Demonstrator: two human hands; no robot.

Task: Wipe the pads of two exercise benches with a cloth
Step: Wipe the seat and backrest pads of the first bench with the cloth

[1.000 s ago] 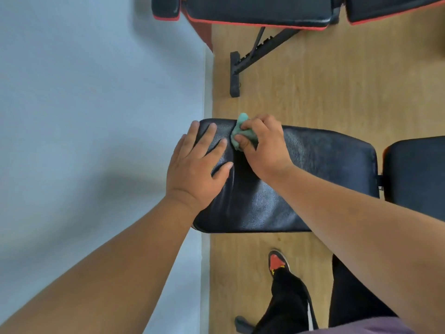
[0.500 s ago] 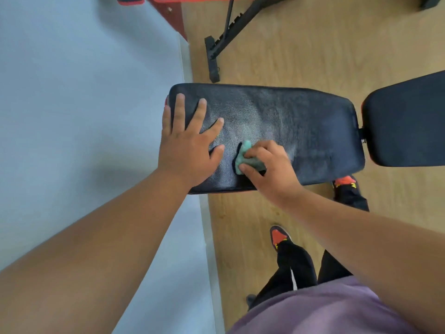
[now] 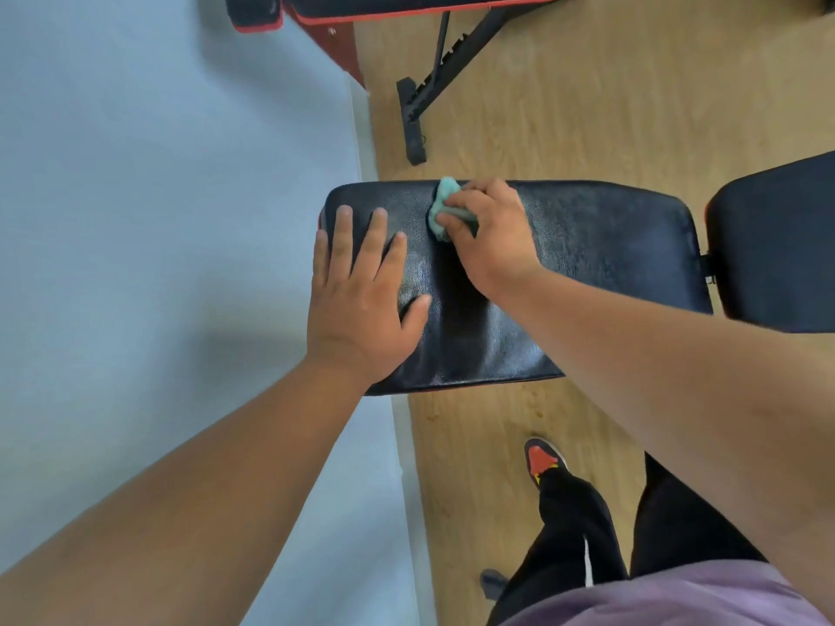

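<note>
So the right hand (image 3: pixel 490 239) had the teal cloth (image 3: pixel 445 209) bunched up under curled fingers, thumb and fingertips pinching it down onto the black pad (image 3: pixel 587 246) right at the pad's far edge, toward the wall end. The left hand (image 3: pixel 361 300) was just lying flat on the pad's wall end, fingers straight and spread wide, holding nothing, looked like it was only bracing. The thing that mattered for the next stroke: the pad's long axis ran left to right across the view, and nearly all of the bare surface lay to the right of the cloth and back toward the person, so I'd guess the wipe needed to pull toward the near edge or sweep right along the length. The right hand was plainly the nearer one since it already had the cloth; the left hand sat just beside it, not touching the cloth. Counts: one cloth, two hands, and three pads I could make out, the one being wiped, a second pad (image 3: pixel 777 246) just beside its right end, and a red-trimmed pad (image 3: pixel 406 4) on the other bench at the top, well apart. That bench's black frame leg (image 3: pixel 415 124) stood on the wooden floor (image 3: pixel 632 106).
</note>
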